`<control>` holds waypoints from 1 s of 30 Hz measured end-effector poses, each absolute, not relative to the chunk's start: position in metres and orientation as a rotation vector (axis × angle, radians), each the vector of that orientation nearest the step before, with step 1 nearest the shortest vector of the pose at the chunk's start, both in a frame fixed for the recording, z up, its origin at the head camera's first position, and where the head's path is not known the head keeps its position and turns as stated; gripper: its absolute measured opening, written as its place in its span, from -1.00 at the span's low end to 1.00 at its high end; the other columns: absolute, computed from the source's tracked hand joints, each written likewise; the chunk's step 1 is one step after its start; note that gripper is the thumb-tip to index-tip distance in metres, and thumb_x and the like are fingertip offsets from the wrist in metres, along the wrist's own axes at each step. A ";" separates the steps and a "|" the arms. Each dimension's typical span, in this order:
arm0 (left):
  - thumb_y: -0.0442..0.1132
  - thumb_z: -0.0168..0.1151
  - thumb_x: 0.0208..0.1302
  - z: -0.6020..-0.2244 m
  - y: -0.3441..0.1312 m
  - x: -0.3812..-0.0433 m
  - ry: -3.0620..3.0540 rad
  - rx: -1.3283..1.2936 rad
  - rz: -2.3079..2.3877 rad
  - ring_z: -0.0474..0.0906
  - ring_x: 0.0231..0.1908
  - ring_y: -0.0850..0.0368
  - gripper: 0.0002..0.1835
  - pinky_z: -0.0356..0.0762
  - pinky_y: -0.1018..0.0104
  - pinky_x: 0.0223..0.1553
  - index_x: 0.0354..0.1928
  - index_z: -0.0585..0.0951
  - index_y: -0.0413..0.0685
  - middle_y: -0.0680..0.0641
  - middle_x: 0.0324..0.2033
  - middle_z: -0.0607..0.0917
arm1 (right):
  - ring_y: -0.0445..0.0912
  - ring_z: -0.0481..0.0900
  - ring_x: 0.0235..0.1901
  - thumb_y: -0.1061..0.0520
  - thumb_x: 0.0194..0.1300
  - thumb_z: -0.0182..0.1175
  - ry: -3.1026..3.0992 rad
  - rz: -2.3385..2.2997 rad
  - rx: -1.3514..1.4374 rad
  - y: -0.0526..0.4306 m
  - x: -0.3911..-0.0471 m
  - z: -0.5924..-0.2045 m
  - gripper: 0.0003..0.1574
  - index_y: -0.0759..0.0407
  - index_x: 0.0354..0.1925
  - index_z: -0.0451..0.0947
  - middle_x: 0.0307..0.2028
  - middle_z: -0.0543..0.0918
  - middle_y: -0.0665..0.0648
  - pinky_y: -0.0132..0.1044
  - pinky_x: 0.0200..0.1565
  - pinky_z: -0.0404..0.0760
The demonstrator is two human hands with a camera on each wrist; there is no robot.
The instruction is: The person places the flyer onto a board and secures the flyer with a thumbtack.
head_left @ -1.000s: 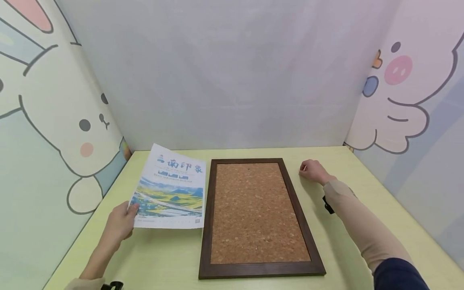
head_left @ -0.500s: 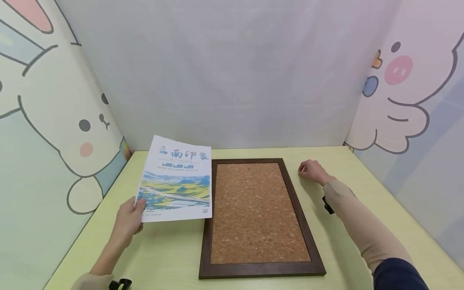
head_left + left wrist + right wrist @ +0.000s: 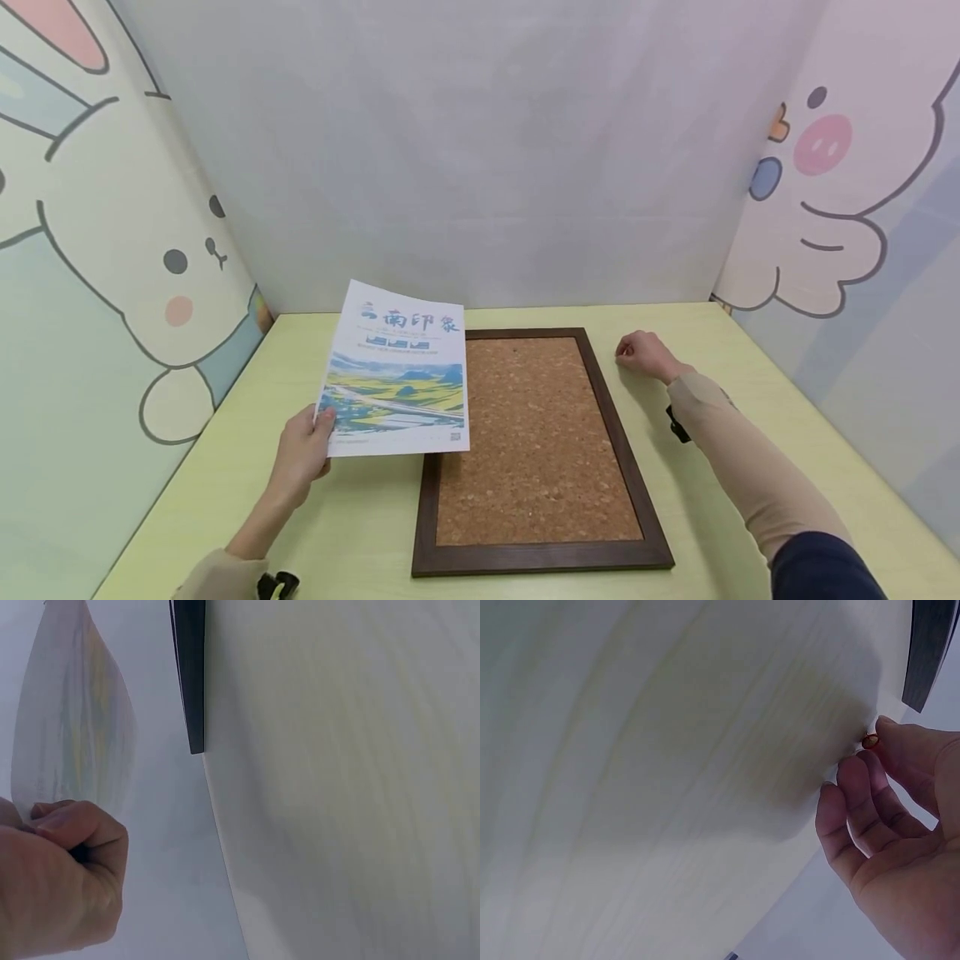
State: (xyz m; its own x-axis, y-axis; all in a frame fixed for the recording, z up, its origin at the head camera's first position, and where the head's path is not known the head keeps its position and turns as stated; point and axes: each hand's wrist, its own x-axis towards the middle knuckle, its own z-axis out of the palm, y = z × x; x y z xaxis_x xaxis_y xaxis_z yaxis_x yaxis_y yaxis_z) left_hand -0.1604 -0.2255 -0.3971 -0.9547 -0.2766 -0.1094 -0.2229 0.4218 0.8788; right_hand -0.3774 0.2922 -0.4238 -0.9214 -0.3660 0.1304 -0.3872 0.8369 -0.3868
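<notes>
My left hand (image 3: 302,454) pinches the lower left edge of a printed poster (image 3: 397,375) between thumb and fingers. The sheet shows blue Chinese lettering above a green and yellow landscape. It is raised above the table, and its right part covers the upper left of a cork board (image 3: 540,450) in a dark brown frame. Seen from the left wrist, the poster (image 3: 71,712) is bowed. To the right of the board, my right hand (image 3: 649,356) is low over the table. In the right wrist view its thumb and index finger pinch a small copper-coloured thumbtack (image 3: 870,740).
The board lies flat on a pale yellow-green table (image 3: 352,533). A small dark spot shows near the top of the cork. Behind rises a grey-white wall (image 3: 480,167); panels with a cartoon rabbit (image 3: 120,242) and a pig-nosed figure (image 3: 825,217) stand at the sides.
My left hand has carried the poster to the right and slightly up, from beside the board to over its left part. The right hand has hardly moved.
</notes>
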 end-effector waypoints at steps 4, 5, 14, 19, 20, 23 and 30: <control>-0.14 -0.22 0.54 -0.396 -0.213 -0.162 -2.594 0.431 -1.641 0.25 -0.76 0.23 -0.58 0.23 0.41 -0.74 0.19 0.40 -0.30 0.02 -0.57 0.60 | -0.11 0.46 -0.51 0.31 0.17 0.22 -2.956 0.643 0.615 0.292 -0.378 -0.424 -0.88 0.38 -0.37 0.66 -0.50 0.65 0.20 -0.29 -0.39 0.40; -0.14 -0.22 0.54 -0.396 -0.210 -0.162 -2.589 0.420 -1.656 0.24 -0.77 0.23 -0.59 0.23 0.42 -0.74 0.18 0.41 -0.30 0.02 -0.59 0.59 | -0.11 0.46 -0.51 0.31 0.17 0.22 -2.955 0.641 0.617 0.292 -0.378 -0.424 -0.88 0.38 -0.38 0.66 -0.50 0.65 0.21 -0.28 -0.39 0.40; -0.18 -0.19 0.54 -0.399 -0.183 -0.164 -2.538 0.336 -1.731 0.19 -0.81 0.23 -0.64 0.17 0.43 -0.77 0.09 0.47 -0.29 -0.03 -0.60 0.60 | -0.09 0.50 -0.49 0.31 0.18 0.23 -2.950 0.617 0.625 0.293 -0.380 -0.424 -0.90 0.38 -0.38 0.65 -0.47 0.67 0.23 -0.26 -0.39 0.43; -0.19 -0.18 0.53 -0.399 -0.169 -0.163 -2.512 0.299 -1.754 0.18 -0.81 0.23 -0.64 0.16 0.41 -0.78 0.09 0.47 -0.31 -0.03 -0.61 0.60 | -0.08 0.51 -0.49 0.30 0.18 0.24 -2.955 0.621 0.626 0.294 -0.379 -0.423 -0.88 0.38 -0.38 0.66 -0.46 0.68 0.25 -0.25 -0.38 0.44; -0.19 -0.18 0.53 -0.398 -0.166 -0.162 -2.508 0.290 -1.760 0.18 -0.81 0.22 -0.64 0.15 0.41 -0.78 0.10 0.47 -0.31 -0.03 -0.61 0.60 | -0.09 0.51 -0.49 0.30 0.19 0.24 -2.958 0.626 0.625 0.295 -0.379 -0.424 -0.88 0.38 -0.37 0.66 -0.45 0.68 0.25 -0.26 -0.38 0.44; -0.20 -0.18 0.53 -0.398 -0.156 -0.161 -2.495 0.279 -1.781 0.18 -0.82 0.22 -0.64 0.14 0.41 -0.79 0.10 0.47 -0.30 -0.04 -0.63 0.60 | -0.11 0.50 -0.50 0.30 0.20 0.24 -2.969 0.653 0.625 0.297 -0.378 -0.425 -0.88 0.39 -0.36 0.66 -0.45 0.68 0.25 -0.28 -0.39 0.42; -0.20 -0.19 0.54 -0.401 -0.136 -0.156 -2.460 0.244 -1.841 0.18 -0.82 0.24 -0.64 0.14 0.43 -0.78 0.13 0.46 -0.28 -0.10 -0.56 0.65 | -0.13 0.49 -0.49 0.31 0.19 0.23 -2.978 0.696 0.650 0.297 -0.377 -0.424 -0.88 0.39 -0.32 0.65 -0.42 0.68 0.26 -0.30 -0.40 0.43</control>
State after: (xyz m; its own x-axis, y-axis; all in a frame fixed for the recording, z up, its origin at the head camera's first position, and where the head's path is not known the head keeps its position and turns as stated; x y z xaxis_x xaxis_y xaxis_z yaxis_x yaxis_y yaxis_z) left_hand -0.1563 -0.1358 -0.4007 -0.9857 -0.1618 -0.0471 -0.0908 0.2745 0.9573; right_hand -0.3765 0.2972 -0.4242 -0.9134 -0.3929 0.1065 -0.3994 0.8144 -0.4209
